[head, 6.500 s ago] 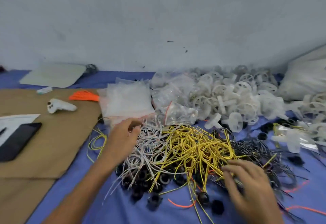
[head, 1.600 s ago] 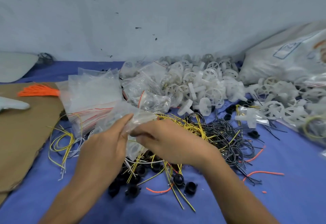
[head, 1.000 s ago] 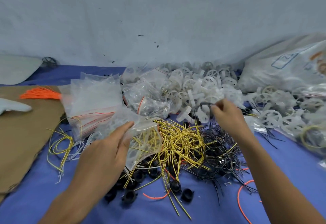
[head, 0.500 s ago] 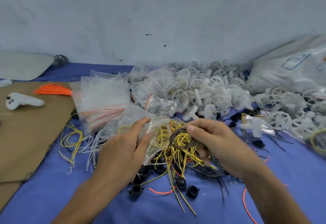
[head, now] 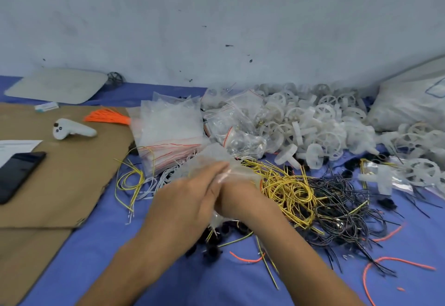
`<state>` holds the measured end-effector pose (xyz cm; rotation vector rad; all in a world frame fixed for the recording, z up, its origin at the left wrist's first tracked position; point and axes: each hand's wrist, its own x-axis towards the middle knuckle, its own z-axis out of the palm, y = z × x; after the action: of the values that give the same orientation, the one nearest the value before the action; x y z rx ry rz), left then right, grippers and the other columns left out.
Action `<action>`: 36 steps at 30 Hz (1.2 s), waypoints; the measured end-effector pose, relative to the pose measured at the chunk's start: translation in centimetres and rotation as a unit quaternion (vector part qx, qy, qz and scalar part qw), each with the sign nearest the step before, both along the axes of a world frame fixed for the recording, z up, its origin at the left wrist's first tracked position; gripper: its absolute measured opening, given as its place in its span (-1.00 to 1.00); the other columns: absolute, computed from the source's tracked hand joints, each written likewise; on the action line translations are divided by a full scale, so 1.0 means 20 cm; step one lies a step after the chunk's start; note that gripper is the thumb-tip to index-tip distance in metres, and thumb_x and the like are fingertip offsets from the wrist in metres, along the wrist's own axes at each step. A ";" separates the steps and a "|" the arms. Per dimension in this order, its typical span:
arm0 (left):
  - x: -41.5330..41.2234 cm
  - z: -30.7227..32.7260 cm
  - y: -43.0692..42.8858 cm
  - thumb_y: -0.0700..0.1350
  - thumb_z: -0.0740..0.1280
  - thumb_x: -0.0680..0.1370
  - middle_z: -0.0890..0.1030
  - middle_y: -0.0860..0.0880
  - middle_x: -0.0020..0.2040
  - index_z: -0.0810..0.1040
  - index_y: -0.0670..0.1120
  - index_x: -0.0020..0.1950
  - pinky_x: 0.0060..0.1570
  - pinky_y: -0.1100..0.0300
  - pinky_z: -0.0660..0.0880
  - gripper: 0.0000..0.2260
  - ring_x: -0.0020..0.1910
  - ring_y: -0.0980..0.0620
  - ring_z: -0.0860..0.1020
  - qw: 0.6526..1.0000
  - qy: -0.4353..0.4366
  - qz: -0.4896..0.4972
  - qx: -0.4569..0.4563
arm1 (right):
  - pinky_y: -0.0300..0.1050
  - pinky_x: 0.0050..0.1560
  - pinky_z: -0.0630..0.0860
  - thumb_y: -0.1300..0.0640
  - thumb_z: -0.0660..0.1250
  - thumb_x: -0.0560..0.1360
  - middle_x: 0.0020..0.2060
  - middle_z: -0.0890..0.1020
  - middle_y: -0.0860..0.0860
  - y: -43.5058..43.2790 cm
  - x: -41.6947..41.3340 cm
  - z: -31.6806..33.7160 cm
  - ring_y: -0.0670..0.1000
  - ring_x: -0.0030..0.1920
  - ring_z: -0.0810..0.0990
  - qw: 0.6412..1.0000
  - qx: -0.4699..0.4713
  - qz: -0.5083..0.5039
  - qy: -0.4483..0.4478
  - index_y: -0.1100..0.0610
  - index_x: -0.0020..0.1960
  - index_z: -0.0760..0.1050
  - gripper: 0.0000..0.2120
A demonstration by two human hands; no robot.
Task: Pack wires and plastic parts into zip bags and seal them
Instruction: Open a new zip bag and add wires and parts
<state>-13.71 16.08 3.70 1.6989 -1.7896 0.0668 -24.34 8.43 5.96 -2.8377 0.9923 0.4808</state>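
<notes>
wall: painted plaster, matt, flecked with dark specks.
cloth: blue fabric, matt, smooth.
cardboard: brown, matt, rough at the dented edge.
stack of bags: thin clear plastic film, crinkled, faint sheen.
front bag: soft clear plastic film, creased, blurred.
white wheels: translucent moulded plastic, smooth, dull sheen.
yellow wires: plastic-coated, glossy.
black wires: plastic-coated, slight shine.
orange wires: plastic-coated, bright, smooth.
black caps: dark moulded plastic, finish lost in blur.
controller: hard white plastic, smooth, satin.
phone: black face, glossy.
sack: whitish, wrinkled, dull.
paper: white sheet, matt.
</notes>
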 end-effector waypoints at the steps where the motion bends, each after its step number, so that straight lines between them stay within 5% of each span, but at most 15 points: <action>1: 0.03 0.03 -0.01 0.15 0.03 0.59 0.68 0.03 0.03 0.42 0.25 0.38 -0.06 0.01 0.51 -0.61 -0.02 -0.10 0.62 1.000 0.024 0.007 -0.009 | -0.05 0.26 0.36 0.27 0.11 0.62 0.32 0.49 0.19 -0.01 0.00 0.04 0.16 0.31 0.45 0.999 -0.017 -0.015 -0.042 0.25 0.33 0.44 -0.69; 4: 0.15 0.12 -0.06 0.11 0.14 0.60 0.61 0.24 -0.25 0.53 0.19 0.24 -0.23 0.30 0.43 -0.73 -0.29 0.22 0.53 0.990 0.135 -0.004 -0.031 | -0.12 0.03 0.39 0.29 0.16 0.57 0.14 0.58 0.13 0.02 -0.06 0.14 0.13 0.13 0.52 0.962 -0.021 0.043 -0.269 0.17 0.21 0.45 -0.76; 7: 0.29 0.26 -0.20 -0.02 0.23 0.63 0.47 0.15 -0.47 0.61 0.11 0.10 -0.47 0.32 0.33 -0.83 -0.51 0.19 0.38 0.962 0.267 -0.001 -0.058 | -0.19 0.11 0.50 0.11 0.19 0.61 0.10 0.66 -0.14 0.03 -0.19 0.30 -0.14 0.11 0.60 0.888 0.080 0.038 -0.450 -0.08 0.27 0.49 -0.72; 11: 0.46 0.49 -0.34 -0.17 0.23 0.61 0.44 0.11 -0.51 0.62 0.03 -0.01 -0.59 0.35 0.24 -0.81 -0.57 0.18 0.36 0.920 0.372 0.059 -0.105 | 0.17 -0.05 0.58 0.13 0.26 0.58 -0.10 0.70 -0.13 -0.08 -0.24 0.31 0.05 -0.11 0.65 0.796 0.090 -0.032 -0.598 -0.14 0.09 0.58 -0.79; 14: 0.54 0.59 -0.35 -0.14 0.20 0.58 0.43 0.08 -0.53 0.63 0.05 -0.07 -0.59 0.32 0.23 -0.79 -0.59 0.12 0.34 0.915 0.376 0.059 -0.133 | 0.02 -0.22 0.55 0.17 0.28 0.59 -0.17 0.68 -0.08 -0.22 -0.21 0.17 0.01 -0.19 0.62 0.808 0.058 -0.100 -0.578 -0.10 0.08 0.57 -0.80; 16: 0.56 0.61 -0.35 -0.10 0.19 0.57 0.44 0.08 -0.54 0.62 0.08 -0.09 -0.58 0.31 0.26 -0.79 -0.57 0.13 0.36 0.922 0.353 0.063 -0.146 | -0.25 -0.21 0.47 0.12 0.28 0.60 -0.16 0.65 -0.14 -0.28 -0.14 0.02 -0.19 -0.20 0.58 0.865 0.045 -0.106 -0.488 -0.07 0.12 0.57 -0.83; 20: 0.59 0.56 -0.35 -0.07 0.20 0.57 0.49 0.13 -0.49 0.62 0.05 -0.01 -0.50 0.34 0.33 -0.81 -0.52 0.18 0.42 0.936 0.301 0.078 -0.166 | -0.02 0.09 0.52 0.13 0.22 0.60 0.07 0.67 -0.04 -0.32 0.03 -0.28 0.03 0.07 0.60 0.944 0.031 -0.091 -0.315 0.01 0.20 0.57 -0.77; 24: 0.63 0.46 -0.34 -0.04 0.20 0.56 0.50 0.19 -0.46 0.62 0.05 0.05 -0.36 0.24 0.41 -0.79 -0.50 0.23 0.45 0.942 0.285 0.096 -0.151 | 0.06 0.11 0.53 0.16 0.13 0.62 0.14 0.64 0.04 -0.40 0.14 -0.36 0.11 0.13 0.57 0.943 0.016 -0.133 -0.306 0.08 0.20 0.57 -0.72; 28: 0.66 0.40 -0.34 -0.02 0.20 0.57 0.52 0.15 -0.41 0.63 0.05 0.06 -0.27 0.17 0.42 -0.78 -0.47 0.21 0.45 0.940 0.293 0.105 -0.140 | 0.04 0.05 0.47 0.00 0.14 0.63 0.01 0.58 0.14 -0.44 0.29 -0.40 0.21 0.12 0.52 0.971 0.015 -0.093 -0.221 0.19 0.01 0.55 -0.70; 32: 0.67 0.37 -0.31 -0.06 0.20 0.60 0.51 0.20 -0.45 0.63 -0.02 0.11 -0.36 0.22 0.35 -0.77 -0.49 0.21 0.41 0.936 0.306 0.099 -0.141 | 0.20 0.29 0.39 -0.07 0.13 0.62 0.25 0.49 0.18 -0.44 0.34 -0.44 0.24 0.27 0.42 0.981 -0.021 -0.099 -0.168 0.18 0.18 0.52 -0.63; 34: 0.66 0.36 -0.30 -0.09 0.20 0.62 0.51 0.21 -0.46 0.63 -0.05 0.12 -0.42 0.29 0.32 -0.78 -0.51 0.22 0.39 0.934 0.313 0.094 -0.143 | 0.18 0.22 0.45 -0.04 0.09 0.64 0.05 0.57 0.14 -0.45 0.31 -0.44 0.17 0.08 0.51 0.970 -0.005 -0.108 -0.217 0.18 0.05 0.50 -0.67; 36: 0.65 0.36 -0.30 -0.11 0.20 0.63 0.49 0.18 -0.48 0.62 -0.05 0.11 -0.45 0.32 0.30 -0.79 -0.52 0.21 0.38 0.934 0.315 0.089 -0.141 | 0.13 0.05 0.53 -0.01 0.08 0.65 -0.16 0.59 0.05 -0.46 0.25 -0.42 0.08 -0.14 0.54 0.920 0.071 -0.175 -0.343 0.19 0.02 0.47 -0.70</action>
<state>-0.65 10.13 10.80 1.4515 -1.0923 -0.1275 -19.25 -0.74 -2.45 -2.3139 1.1841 -0.4356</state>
